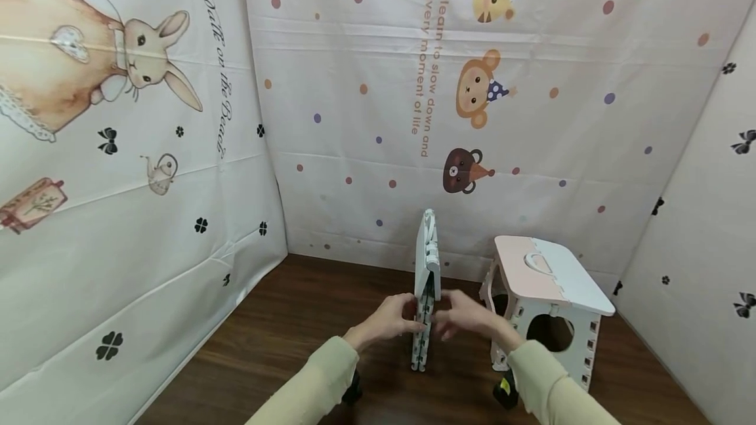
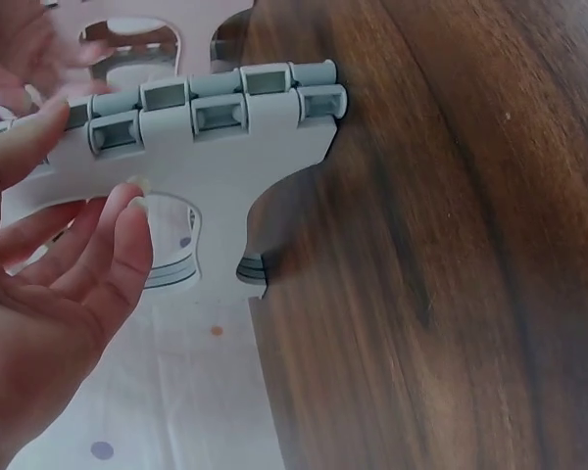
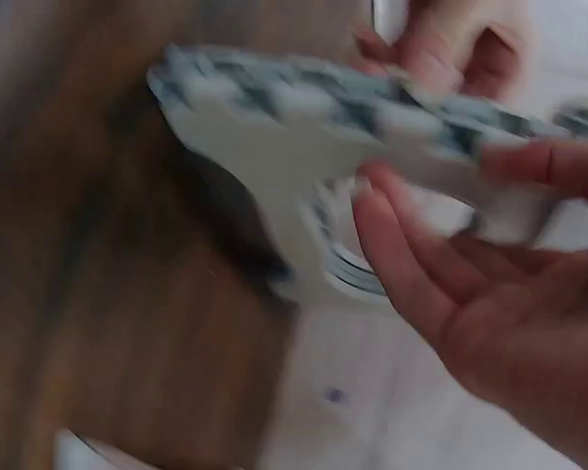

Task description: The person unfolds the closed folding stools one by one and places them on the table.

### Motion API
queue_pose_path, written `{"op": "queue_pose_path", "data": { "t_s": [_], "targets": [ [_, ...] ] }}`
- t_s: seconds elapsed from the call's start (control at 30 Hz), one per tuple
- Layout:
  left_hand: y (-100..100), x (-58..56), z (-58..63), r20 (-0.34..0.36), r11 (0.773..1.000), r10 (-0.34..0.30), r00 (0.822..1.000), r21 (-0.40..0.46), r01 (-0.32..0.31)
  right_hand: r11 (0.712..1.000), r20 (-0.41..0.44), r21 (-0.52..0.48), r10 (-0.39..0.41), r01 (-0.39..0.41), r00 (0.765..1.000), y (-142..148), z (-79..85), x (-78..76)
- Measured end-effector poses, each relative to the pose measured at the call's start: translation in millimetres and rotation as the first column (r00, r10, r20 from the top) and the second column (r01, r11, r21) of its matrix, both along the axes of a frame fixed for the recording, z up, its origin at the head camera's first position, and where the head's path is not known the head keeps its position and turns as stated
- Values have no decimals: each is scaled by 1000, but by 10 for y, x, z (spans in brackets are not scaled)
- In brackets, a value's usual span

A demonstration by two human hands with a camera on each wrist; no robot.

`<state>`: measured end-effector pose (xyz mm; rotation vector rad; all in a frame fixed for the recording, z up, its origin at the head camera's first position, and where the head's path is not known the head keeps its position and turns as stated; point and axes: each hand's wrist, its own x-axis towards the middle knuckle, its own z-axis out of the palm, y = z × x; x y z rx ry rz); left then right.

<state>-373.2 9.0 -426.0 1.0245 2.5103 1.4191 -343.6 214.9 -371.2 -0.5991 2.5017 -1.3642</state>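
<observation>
A folded step stool (image 1: 426, 281), pale with grey hinge joints, stands on its narrow edge on the floor between both hands. On its left side, my left hand (image 1: 386, 319) grips the leg panel. In the left wrist view the thumb (image 2: 41, 137) lies along the jointed edge, with curled fingers (image 2: 127, 240) at the panel's cut-out. From the other side my right hand (image 1: 463, 315) holds the opposite leg panel (image 3: 265, 147). Its thumb (image 3: 529, 162) is over the jointed edge and its fingers (image 3: 397, 240) are by the opening; this view is blurred.
An unfolded pink and white step stool (image 1: 546, 274) with a carry handle stands to the right, close to the right forearm. The floor (image 1: 266, 340) is dark wood. Printed cloth walls (image 1: 354, 149) enclose the left, back and right sides.
</observation>
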Motion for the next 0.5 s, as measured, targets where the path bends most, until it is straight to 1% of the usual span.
{"op": "queue_pose_path", "data": {
  "t_s": [0.03, 0.07, 0.13, 0.2, 0.27, 0.43, 0.5],
  "targets": [
    [9, 5, -8, -1, 1000, 0, 1000, 2, 0, 998, 55, -56, 40, -37, 998, 3, -80, 10],
    [18, 11, -13, -6, 1000, -2, 1000, 3, 2, 995, 67, -87, 63, -57, 996, 5, -147, 15],
    [36, 19, -27, -17, 1000, -7, 1000, 6, 7, 992, 33, -104, 80, -76, 996, 13, -245, 20],
    [44, 26, -37, -29, 1000, -9, 1000, 4, 9, 994, -27, -86, 62, -64, 998, 30, -298, 15],
    [41, 27, -43, -33, 1000, -10, 999, 5, 10, 997, -69, -63, 50, -54, 996, 58, -313, 8],
    [-20, 15, -14, -25, 1000, -5, 1000, -6, 5, 999, -109, -15, 31, -33, 994, 171, -286, -12],
    [-59, 4, 9, -37, 1000, -4, 999, -27, 3, 1000, -124, -2, 21, -21, 992, 226, -282, -21]
  ]
}}
